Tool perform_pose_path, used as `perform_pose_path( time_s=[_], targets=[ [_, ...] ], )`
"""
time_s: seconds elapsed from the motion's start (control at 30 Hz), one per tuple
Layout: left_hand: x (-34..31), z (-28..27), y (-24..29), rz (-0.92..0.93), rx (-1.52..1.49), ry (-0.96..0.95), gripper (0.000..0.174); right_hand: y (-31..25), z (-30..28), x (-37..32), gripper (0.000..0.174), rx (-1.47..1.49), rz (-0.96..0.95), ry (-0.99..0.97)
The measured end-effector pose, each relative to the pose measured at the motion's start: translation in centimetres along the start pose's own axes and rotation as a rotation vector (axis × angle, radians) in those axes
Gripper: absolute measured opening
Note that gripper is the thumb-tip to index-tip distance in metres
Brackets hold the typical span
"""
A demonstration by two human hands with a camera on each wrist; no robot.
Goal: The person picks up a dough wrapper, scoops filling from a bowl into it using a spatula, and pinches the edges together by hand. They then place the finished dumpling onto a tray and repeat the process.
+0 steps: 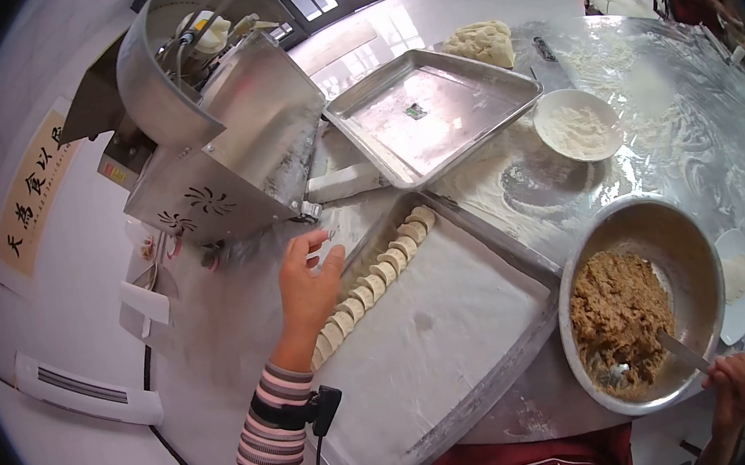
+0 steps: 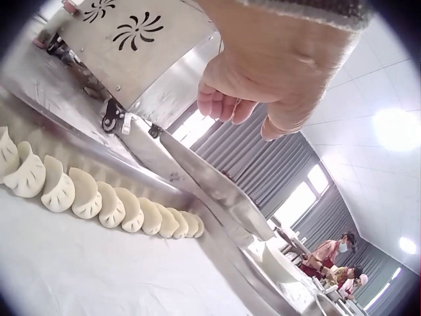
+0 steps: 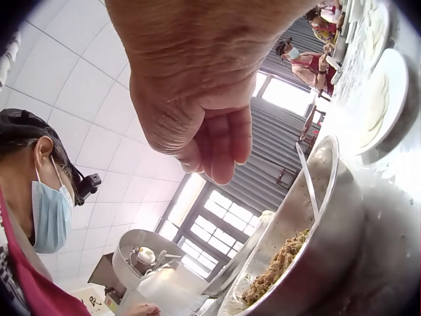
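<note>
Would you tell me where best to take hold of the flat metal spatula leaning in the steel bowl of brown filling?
Probably by its bare upper end: the flat metal spatula has its tip sunk in the brown filling and slants up over the near rim of the steel bowl. Come from the right side, where the right hand is.

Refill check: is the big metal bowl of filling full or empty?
Partly full. Filling covers the left half of the bowl, bare metal shows on the right; a spatula rests inside.
</note>
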State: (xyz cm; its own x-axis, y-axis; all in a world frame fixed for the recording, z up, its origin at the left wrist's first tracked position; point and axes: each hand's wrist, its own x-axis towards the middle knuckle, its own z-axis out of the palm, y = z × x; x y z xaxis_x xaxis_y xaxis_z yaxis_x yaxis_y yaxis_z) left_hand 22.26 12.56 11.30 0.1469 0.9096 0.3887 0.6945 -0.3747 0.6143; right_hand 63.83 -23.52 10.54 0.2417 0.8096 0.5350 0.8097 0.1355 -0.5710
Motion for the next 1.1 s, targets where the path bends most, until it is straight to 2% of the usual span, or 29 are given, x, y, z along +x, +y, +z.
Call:
perform_pose_path(
  time_s=[0.07, 0.13, 0.2, 0.27, 0.33, 0.37, 0.4, 0.47, 0.57, 0.63, 0.7, 0.73, 0.8, 0.87, 0.93, 1.0, 1.07, 1.1],
  targets=[
    [-1.7, -1.4, 0.9, -0.018, -0.096, -0.005, 0.026, -1.0, -1.0, -0.4, 0.016, -0.063, -0.083, 0.034],
    [-3.7, -2.5, 2.3, 0.007, -0.108, 0.006, 0.026, -1.6, -2.0, -1.8, 0.013, 0.021, 0.016, 0.065],
    [-6.2, -4.0, 3.8, 0.013, -0.090, -0.002, 0.025, -1.8, -2.4, -3.1, 0.008, 0.063, 0.030, 0.125],
    [-9.1, -4.7, 4.3, 0.007, -0.096, -0.064, 0.026, -2.5, -3.1, -4.5, 0.010, -0.055, 0.006, 0.175],
    [-12.5, -4.5, 4.8, 0.024, -0.263, -0.163, 0.032, -3.8, -4.1, -4.4, 0.016, -0.040, -0.019, 0.124],
    [-14.2, -4.0, 5.0, -0.032, -0.282, -0.173, 0.031, -4.4, -4.0, -5.1, 0.015, -0.042, 0.029, 0.200],
    [-15.7, -4.0, 5.1, 0.065, -0.238, -0.245, 0.028, -4.7, -5.1, -5.8, 0.016, -0.081, 0.094, 0.113],
    [-19.0, -3.2, 7.2, -0.095, -0.237, -0.303, 0.028, -4.7, -5.9, -7.1, 0.016, -0.029, 0.181, 0.097],
    [-22.3, -1.5, 7.1, -0.110, -0.376, -0.323, 0.020, -3.7, -6.1, -8.9, 0.014, -0.048, 0.211, 0.118],
    [-23.7, -0.6, 8.0, -0.142, -0.454, -0.331, 0.019, -1.9, -5.9, -9.8, 0.008, -0.036, 0.316, 0.091],
    [-24.1, 0.1, 9.3, -0.266, -0.581, -0.370, 0.019, 1.0, -5.4, -9.7, 0.010, -0.022, 0.376, 0.139],
    [-24.0, 0.5, 9.8, -0.262, -0.582, -0.370, 0.019, 2.8, -5.1, -9.6, 0.012, -0.009, 0.437, 0.177],
    [-23.7, 1.3, 10.9, -0.197, -0.580, -0.456, 0.019, 6.9, -4.3, -8.2, 0.016, -0.128, 0.425, 0.267],
    [-23.5, 2.4, 11.9, -0.213, -0.582, -0.481, 0.018, 10.9, -3.4, -6.3, 0.023, -0.139, 0.487, 0.262],
    [-23.1, 3.6, 13.4, -0.063, -0.670, -0.541, 0.017, 15.2, -2.1, -4.7, 0.032, -0.283, 0.288, 0.277],
    [-22.8, 4.5, 14.7, -0.039, -0.742, -0.552, 0.017, 17.4, -1.0, -2.8, 0.035, -0.306, 0.309, 0.276],
    [-22.5, 5.2, 15.5, 0.120, -0.704, -0.609, 0.018, 19.7, -0.2, -1.2, 0.033, -0.370, 0.257, 0.240],
    [-22.4, 5.3, 16.1, 0.107, -0.676, -0.638, 0.018, 20.7, 0.0, -0.8, 0.029, -0.361, 0.237, 0.210]
  ],
)
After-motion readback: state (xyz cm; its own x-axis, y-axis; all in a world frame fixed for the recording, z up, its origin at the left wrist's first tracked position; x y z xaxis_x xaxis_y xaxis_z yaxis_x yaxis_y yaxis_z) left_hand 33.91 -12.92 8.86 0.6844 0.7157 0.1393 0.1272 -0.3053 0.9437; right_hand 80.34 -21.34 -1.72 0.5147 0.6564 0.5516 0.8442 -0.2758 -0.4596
